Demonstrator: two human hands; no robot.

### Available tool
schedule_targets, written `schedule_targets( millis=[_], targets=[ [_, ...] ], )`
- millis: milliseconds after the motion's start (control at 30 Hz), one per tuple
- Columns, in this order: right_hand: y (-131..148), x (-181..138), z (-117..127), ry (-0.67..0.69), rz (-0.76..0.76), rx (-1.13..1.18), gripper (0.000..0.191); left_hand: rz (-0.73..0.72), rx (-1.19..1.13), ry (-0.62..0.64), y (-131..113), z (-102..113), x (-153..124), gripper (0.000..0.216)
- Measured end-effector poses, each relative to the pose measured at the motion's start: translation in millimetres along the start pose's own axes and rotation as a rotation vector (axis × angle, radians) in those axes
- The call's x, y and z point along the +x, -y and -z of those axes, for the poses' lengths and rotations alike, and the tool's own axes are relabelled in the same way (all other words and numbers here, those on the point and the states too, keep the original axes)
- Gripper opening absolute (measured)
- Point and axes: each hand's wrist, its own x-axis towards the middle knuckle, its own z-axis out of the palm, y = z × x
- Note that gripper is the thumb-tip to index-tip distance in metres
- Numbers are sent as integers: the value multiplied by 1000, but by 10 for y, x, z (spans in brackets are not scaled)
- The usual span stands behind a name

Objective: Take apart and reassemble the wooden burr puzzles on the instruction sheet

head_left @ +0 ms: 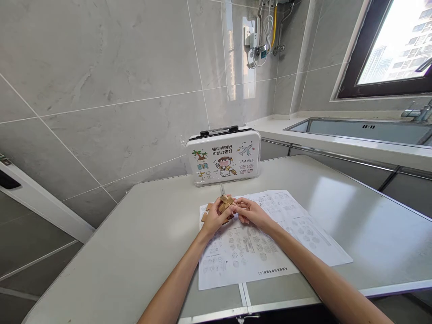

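Left hand (213, 219), right hand (251, 212) around wooden puzzle (226, 202)

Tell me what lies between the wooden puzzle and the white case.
Only bare table separates wooden puzzle and white case, shown in the head view.

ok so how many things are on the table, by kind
paper sheets: 2
white case: 1
wooden puzzle: 1, held in left hand and right hand; loose bits beside it not counted
total: 4
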Motion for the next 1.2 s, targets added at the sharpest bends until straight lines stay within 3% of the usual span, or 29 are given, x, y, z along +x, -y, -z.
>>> schedule_targets(
  millis=[267,633,967,1200],
  targets=[
    [-65,27,2,-16,39,-20,49,9,120,-65,3,-8,6,48],
    [12,-4,-27,-7,33,-51,43,0,-28,-81,143,15,53,59],
    [26,-17,-11,0,20,-46,49,-14,290,-48,143,6,29,51],
    [28,-19,1,-12,48,-93,49,-60,366,-32,119,-49,-7,51]
  ],
)
